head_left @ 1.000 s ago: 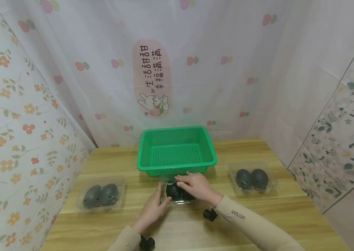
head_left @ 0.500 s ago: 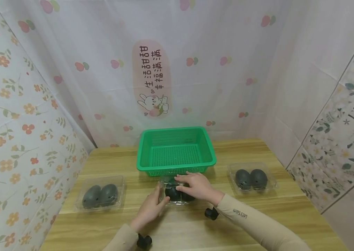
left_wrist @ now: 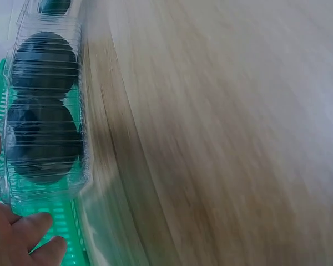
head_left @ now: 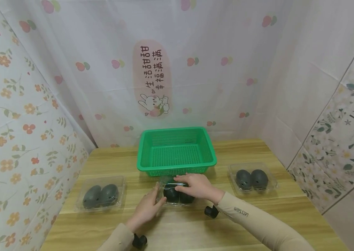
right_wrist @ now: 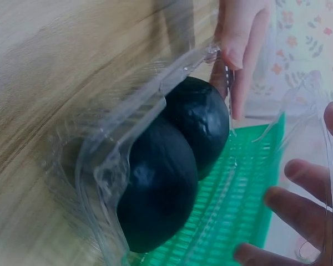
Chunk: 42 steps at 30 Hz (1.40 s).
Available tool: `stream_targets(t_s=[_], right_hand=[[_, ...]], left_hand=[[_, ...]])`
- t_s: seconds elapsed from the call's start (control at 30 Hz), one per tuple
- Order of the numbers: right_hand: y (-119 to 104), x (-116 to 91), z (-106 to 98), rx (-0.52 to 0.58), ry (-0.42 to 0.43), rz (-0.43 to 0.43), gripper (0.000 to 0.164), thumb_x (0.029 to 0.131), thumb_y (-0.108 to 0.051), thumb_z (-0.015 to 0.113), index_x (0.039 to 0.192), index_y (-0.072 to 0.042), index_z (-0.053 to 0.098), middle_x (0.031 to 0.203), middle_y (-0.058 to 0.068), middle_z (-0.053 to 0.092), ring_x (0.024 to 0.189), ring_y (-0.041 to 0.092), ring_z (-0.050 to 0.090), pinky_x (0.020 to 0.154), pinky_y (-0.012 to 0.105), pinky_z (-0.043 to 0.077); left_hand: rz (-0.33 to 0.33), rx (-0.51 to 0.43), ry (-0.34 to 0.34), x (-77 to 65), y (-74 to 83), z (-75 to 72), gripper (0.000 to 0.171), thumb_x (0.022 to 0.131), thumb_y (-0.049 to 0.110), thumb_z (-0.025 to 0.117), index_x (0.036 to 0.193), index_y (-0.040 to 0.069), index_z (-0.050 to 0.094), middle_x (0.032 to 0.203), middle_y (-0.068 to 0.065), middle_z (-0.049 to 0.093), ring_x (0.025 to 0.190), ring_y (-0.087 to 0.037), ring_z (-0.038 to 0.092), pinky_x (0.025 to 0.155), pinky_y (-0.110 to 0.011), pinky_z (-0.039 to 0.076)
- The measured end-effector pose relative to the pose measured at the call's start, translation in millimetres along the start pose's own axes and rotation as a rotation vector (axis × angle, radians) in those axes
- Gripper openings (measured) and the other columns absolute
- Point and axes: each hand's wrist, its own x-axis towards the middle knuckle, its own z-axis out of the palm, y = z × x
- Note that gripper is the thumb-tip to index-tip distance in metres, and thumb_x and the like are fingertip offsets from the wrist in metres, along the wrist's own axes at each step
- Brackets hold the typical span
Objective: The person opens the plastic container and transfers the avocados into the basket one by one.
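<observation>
A clear plastic clamshell box [head_left: 161, 200] stands on the table in front of the green basket. Two dark, smooth, egg-shaped things [right_wrist: 161, 183] lie in it; the frames do not settle their kind. My left hand [head_left: 145, 209] holds the box's left end, thumb at the near side; in the right wrist view thumb and fingers pinch its edge. The lid [right_wrist: 311, 105] is raised on the far side. My right hand [head_left: 200, 188] holds the lid edge between thumb and fingers; its palm side is partly hidden in the head view.
A similar clear box [head_left: 120, 205] with two dark ovals stands left, another [head_left: 274, 184] right. The green basket [head_left: 208, 158] sits at the back against the curtain [head_left: 227, 87]. Black wrist mounts [head_left: 211, 211] show by both wrists. All stands on the wooden table [head_left: 243, 223].
My left hand and the middle box have shifted slightly left and towards me. The right hand has stayed almost in place on the lid. Basket and side boxes have not moved.
</observation>
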Motion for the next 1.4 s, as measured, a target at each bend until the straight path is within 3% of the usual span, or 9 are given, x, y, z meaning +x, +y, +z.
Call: stream_targets(t_s=[0.2, 0.33, 0.53, 0.67, 0.87, 1.0, 1.17, 1.3, 1.4], right_hand=[[-3, 3, -5, 0.028, -0.030, 0.013, 0.051, 0.097, -0.053, 0.048, 0.131, -0.017, 0.063, 0.132, -0.001, 0.059, 0.108, 0.019, 0.063, 0.072, 0.032, 0.056], [-4, 6, -9, 0.063, -0.051, 0.025, 0.050, 0.097, -0.053, 0.048, 0.130, -0.017, 0.064, 0.127, -0.002, 0.063, 0.086, 0.012, 0.067, 0.060, 0.024, 0.051], [-6, 9, -16, 0.113, -0.098, 0.047, 0.051, 0.097, -0.052, 0.048, 0.131, -0.017, 0.063, 0.097, -0.002, 0.071, 0.043, 0.005, 0.030, 0.044, 0.023, 0.033], [-7, 11, -21, 0.144, -0.111, 0.058, 0.053, 0.097, -0.054, 0.048, 0.131, -0.015, 0.063, 0.093, -0.003, 0.071, 0.042, 0.004, 0.023, 0.046, 0.022, 0.034], [-6, 14, -26, 0.221, -0.153, 0.095, 0.055, 0.097, -0.054, 0.048, 0.130, -0.014, 0.063, 0.081, 0.002, 0.070, 0.042, 0.005, 0.028, 0.054, 0.025, 0.039], [-5, 16, -28, 0.242, -0.159, 0.099, 0.052, 0.097, -0.052, 0.050, 0.129, -0.014, 0.064, 0.100, 0.000, 0.072, 0.046, 0.005, 0.035, 0.059, 0.026, 0.043], [-5, 16, -32, 0.262, -0.155, 0.102, 0.046, 0.098, -0.048, 0.052, 0.127, -0.015, 0.066, 0.115, -0.001, 0.069, 0.078, 0.006, 0.062, 0.073, 0.031, 0.051], [-4, 15, -35, 0.289, -0.158, 0.123, 0.044, 0.098, -0.046, 0.052, 0.126, -0.015, 0.066, 0.118, 0.000, 0.068, 0.105, 0.015, 0.063, 0.084, 0.036, 0.052], [-4, 16, -38, 0.309, -0.167, 0.139, 0.043, 0.098, -0.044, 0.052, 0.125, -0.015, 0.067, 0.115, -0.001, 0.069, 0.105, 0.016, 0.063, 0.085, 0.036, 0.052]], left_hand=[[0.001, 0.023, -0.004, -2.5, -5.2, -4.9, 0.072, 0.100, 0.043, 0.049, 0.149, -0.005, 0.027, 0.144, -0.025, 0.041, 0.128, -0.045, 0.042, 0.107, -0.060, 0.031], [-0.006, 0.030, -0.004, -3.8, -9.4, -8.0, 0.073, 0.100, 0.043, 0.049, 0.149, -0.006, 0.028, 0.145, -0.026, 0.039, 0.128, -0.046, 0.042, 0.106, -0.059, 0.032], [-0.019, 0.019, -0.009, -6.0, -13.6, -12.0, 0.073, 0.100, 0.046, 0.048, 0.148, -0.006, 0.030, 0.144, -0.028, 0.039, 0.130, -0.046, 0.040, 0.107, -0.058, 0.031], [-0.022, -0.005, -0.003, -6.7, -15.0, -15.2, 0.073, 0.099, 0.044, 0.050, 0.147, -0.007, 0.030, 0.143, -0.028, 0.041, 0.128, -0.045, 0.043, 0.106, -0.056, 0.034], [-0.041, -0.003, 0.015, -6.0, -17.6, -17.1, 0.067, 0.098, 0.042, 0.053, 0.143, -0.006, 0.040, 0.131, -0.028, 0.053, 0.120, -0.043, 0.051, 0.100, -0.057, 0.040], [-0.055, 0.004, 0.016, -5.3, -17.1, -18.2, 0.062, 0.097, 0.041, 0.055, 0.136, -0.006, 0.048, 0.116, -0.020, 0.061, 0.110, -0.037, 0.058, 0.093, -0.054, 0.046], [-0.070, 0.011, 0.019, -5.5, -14.1, -21.4, 0.043, 0.096, 0.041, 0.058, 0.110, 0.001, 0.062, 0.085, -0.004, 0.060, 0.077, -0.020, 0.058, 0.069, -0.040, 0.050], [-0.095, -0.001, -0.007, -6.7, -13.0, -23.5, 0.033, 0.096, 0.043, 0.056, 0.084, 0.012, 0.057, 0.068, 0.002, 0.049, 0.060, -0.012, 0.047, 0.055, -0.030, 0.040], [-0.114, -0.012, -0.029, -7.8, -13.9, -23.3, 0.037, 0.097, 0.046, 0.054, 0.077, 0.015, 0.053, 0.063, 0.003, 0.049, 0.055, -0.012, 0.045, 0.052, -0.029, 0.038]])
